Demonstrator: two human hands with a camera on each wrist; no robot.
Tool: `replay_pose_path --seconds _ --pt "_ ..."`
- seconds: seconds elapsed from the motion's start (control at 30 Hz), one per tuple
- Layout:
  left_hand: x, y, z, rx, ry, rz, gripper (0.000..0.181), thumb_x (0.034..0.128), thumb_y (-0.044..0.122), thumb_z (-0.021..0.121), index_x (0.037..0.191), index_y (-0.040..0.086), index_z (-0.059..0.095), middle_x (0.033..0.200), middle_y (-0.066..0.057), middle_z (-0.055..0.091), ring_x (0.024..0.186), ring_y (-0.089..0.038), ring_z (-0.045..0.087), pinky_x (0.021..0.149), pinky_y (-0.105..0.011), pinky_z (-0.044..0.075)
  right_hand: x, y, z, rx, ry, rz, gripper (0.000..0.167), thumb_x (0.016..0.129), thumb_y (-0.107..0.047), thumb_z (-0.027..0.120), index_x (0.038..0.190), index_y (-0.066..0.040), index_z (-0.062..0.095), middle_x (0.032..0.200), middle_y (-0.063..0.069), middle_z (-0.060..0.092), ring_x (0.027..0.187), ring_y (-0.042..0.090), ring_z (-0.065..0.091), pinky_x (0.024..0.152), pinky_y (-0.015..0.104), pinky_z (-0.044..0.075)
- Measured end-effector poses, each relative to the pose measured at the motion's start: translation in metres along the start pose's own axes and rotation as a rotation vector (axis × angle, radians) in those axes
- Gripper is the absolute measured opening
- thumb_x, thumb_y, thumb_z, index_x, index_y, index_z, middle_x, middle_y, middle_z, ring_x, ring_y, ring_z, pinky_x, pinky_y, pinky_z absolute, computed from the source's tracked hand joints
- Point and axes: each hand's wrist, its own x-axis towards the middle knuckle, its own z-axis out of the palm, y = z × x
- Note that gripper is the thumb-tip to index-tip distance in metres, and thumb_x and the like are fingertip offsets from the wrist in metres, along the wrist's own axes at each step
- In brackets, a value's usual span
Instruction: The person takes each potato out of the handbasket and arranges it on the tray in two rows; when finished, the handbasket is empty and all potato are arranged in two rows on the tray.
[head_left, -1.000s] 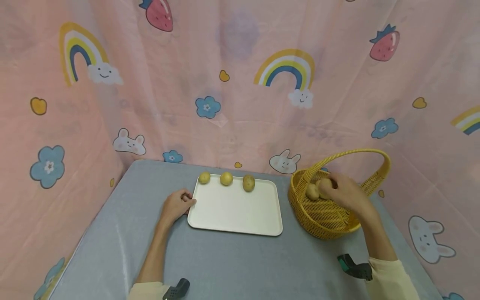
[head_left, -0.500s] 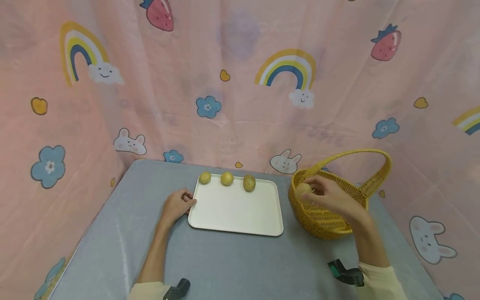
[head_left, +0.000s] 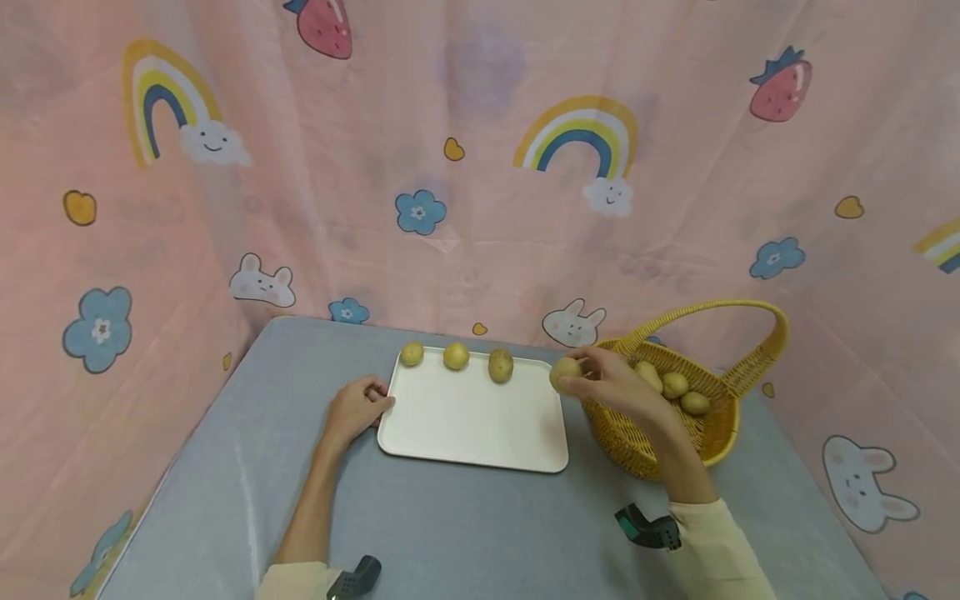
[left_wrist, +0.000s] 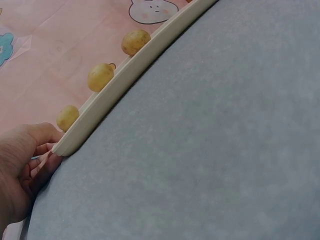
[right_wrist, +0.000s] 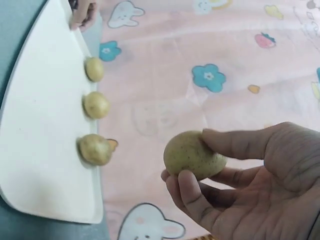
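Note:
Between the thumb and fingers of my right hand (head_left: 618, 387) is a potato (right_wrist: 192, 155), held near the right edge of the white tray (head_left: 472, 425) and beside the basket. My left hand (head_left: 356, 412) grips the tray's left rim, thumb on top, as the left wrist view (left_wrist: 30, 160) also shows. Three potatoes stand in a row along the tray's far edge: a small left one (head_left: 411, 354), a middle one (head_left: 456, 357) and a larger right one (head_left: 500, 365). More potatoes (head_left: 675, 385) lie inside the yellow woven basket (head_left: 720, 437), partly behind my right hand.
The basket's tall arched handle (head_left: 772, 333) rises over its right side. A grey cloth (head_left: 450, 533) covers the table. Behind it hangs a pink printed curtain (head_left: 480, 250), close to the tray's far edge.
My right hand has lifted a potato out of the basket and carried it left to the tray's right edge. Potatoes in the basket have come into sight. The left hand stays on the tray.

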Motion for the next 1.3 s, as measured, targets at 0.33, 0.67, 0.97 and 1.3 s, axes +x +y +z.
replay_pose_path --seconds 0.33,0.67,0.97,1.3 --pt "0.001 0.0 0.0 -0.002 -0.006 -0.006 0.018 0.0924 0.018 0.073 0.103 0.003 0.071 0.079 -0.006 0.068 0.059 -0.011 0.063 0.058 -0.025 0.055 0.061 0.025 0.037 0.054 0.086 0.158 0.042 0.097 -0.007 0.055 0.132 0.016 0.05 0.102 0.018 0.06 0.084 0.02 0.058 0.074 0.03 0.052" --pt "0.002 -0.002 0.0 -0.005 -0.011 -0.011 0.016 0.0924 0.017 0.073 0.102 0.003 0.07 0.079 -0.006 0.068 0.059 -0.011 0.063 0.059 -0.026 0.056 0.104 0.059 0.057 -0.062 0.279 0.193 0.023 0.086 -0.003 0.049 0.096 0.009 0.065 0.087 0.013 0.061 0.08 0.024 0.054 0.064 0.028 0.043" --pt "0.002 -0.002 -0.001 -0.008 0.002 -0.011 0.017 0.0919 0.017 0.073 0.101 0.003 0.071 0.08 -0.007 0.069 0.059 -0.011 0.063 0.058 -0.025 0.055 0.115 0.06 0.062 -0.133 0.333 0.228 0.045 0.104 -0.007 0.041 0.145 0.009 0.052 0.149 0.031 0.054 0.135 0.044 0.055 0.115 0.055 0.046" --pt "0.003 -0.004 0.001 -0.007 0.004 0.009 0.017 0.0916 0.019 0.073 0.101 0.005 0.071 0.08 -0.006 0.069 0.058 -0.011 0.063 0.059 -0.026 0.055 0.111 0.055 0.064 -0.208 0.296 0.218 0.047 0.105 -0.005 0.042 0.149 0.011 0.045 0.152 0.032 0.051 0.137 0.046 0.055 0.115 0.056 0.046"
